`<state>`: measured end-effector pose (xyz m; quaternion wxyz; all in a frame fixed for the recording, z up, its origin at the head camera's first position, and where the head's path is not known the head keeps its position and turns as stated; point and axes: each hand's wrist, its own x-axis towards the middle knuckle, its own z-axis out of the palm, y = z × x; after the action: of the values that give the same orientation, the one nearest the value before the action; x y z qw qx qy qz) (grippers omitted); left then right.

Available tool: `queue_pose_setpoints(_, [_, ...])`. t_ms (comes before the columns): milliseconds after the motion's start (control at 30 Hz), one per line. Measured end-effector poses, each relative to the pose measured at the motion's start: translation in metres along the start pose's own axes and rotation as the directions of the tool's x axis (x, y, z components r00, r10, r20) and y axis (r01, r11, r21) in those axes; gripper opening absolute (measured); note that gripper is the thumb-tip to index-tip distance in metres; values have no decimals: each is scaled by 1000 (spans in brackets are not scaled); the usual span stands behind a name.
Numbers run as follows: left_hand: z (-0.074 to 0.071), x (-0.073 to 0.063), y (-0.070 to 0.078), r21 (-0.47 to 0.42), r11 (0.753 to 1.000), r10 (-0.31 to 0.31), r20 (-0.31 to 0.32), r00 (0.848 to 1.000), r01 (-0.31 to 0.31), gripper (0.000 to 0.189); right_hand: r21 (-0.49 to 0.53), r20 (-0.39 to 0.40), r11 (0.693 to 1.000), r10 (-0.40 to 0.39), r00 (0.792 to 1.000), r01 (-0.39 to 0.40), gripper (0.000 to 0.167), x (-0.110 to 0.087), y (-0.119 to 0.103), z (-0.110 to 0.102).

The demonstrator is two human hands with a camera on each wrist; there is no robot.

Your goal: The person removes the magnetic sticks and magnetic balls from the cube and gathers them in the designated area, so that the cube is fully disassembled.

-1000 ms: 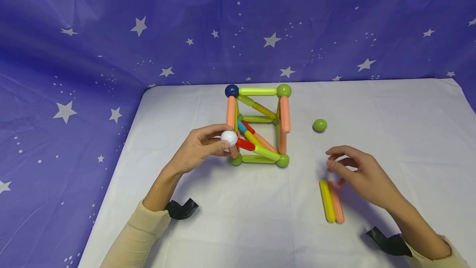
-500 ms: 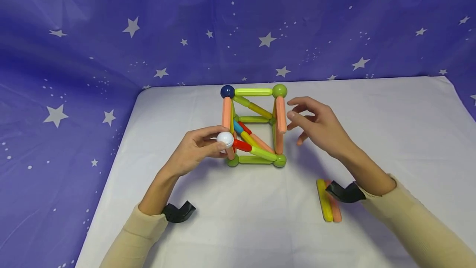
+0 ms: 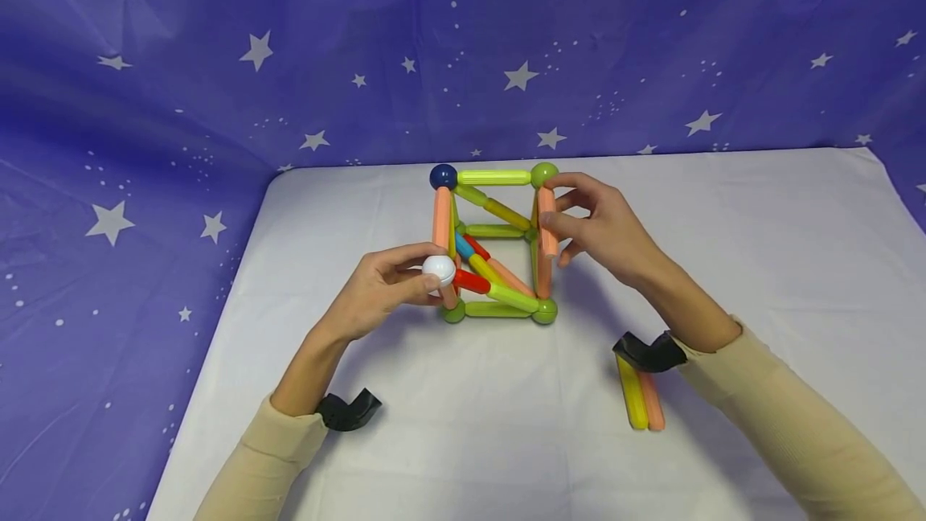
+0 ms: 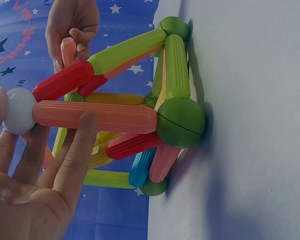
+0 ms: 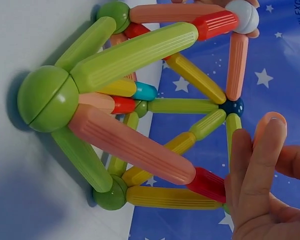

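Frame of sticks and balls (image 3: 495,231) stands on the white cloth (image 3: 723,264), between the two hands. Left hand (image 3: 387,288): thumb and fingers pinch the white ball (image 3: 438,268) at the upper front-left corner; the left wrist view shows one finger lying along the post below it. Right hand (image 3: 604,223): thumb and index pinch the salmon bar (image 3: 547,235) at the upper right, thumb on its side, index near the upper green ball (image 3: 544,174). Grip pressure: cannot tell.

Step in hand (my reading): setting or straightening this bar while the left hand braces the opposite corner. The bar's rear end meets the upper green ball; its front end points toward the person, with no ball on it — and no upright below.

Next move seems to call for a light touch: align the bar with its rear joint, keep the white ball steady, then cap the loose end. A hard tug could pop a joint. Spare yellow stick (image 3: 633,404) and spare salmon stick (image 3: 653,404) lie side by side, near the right forearm — within reach.
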<state>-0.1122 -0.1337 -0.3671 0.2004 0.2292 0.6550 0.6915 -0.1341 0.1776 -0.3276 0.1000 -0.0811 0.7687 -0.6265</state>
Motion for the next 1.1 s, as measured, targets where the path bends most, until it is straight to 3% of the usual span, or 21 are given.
queue_pose_setpoints(267, [-1, 0, -2, -5, 1000, 2, -1, 1000, -2, 42, -1, 21, 999, 34, 999, -34, 49, 0, -5, -1])
queue_pose_setpoints(533, [-1, 1, -2, -1, 1000, -7, -4, 1000, 7, 44, -76, 66, 997, 24, 997, -19, 59, -5, -7, -1])
queue_pose_setpoints(833, [-1, 2, -2, 4, 1000, -15, -10, 1000, 15, 44, -171, 25, 984, 46, 999, -41, 55, -19, 0, -8])
queue_pose_setpoints(1100, [-2, 2, -3, -6, 1000, -1, 0, 1000, 1, 44, -232, -21, 970, 77, 997, -80, 54, -45, 12, -24])
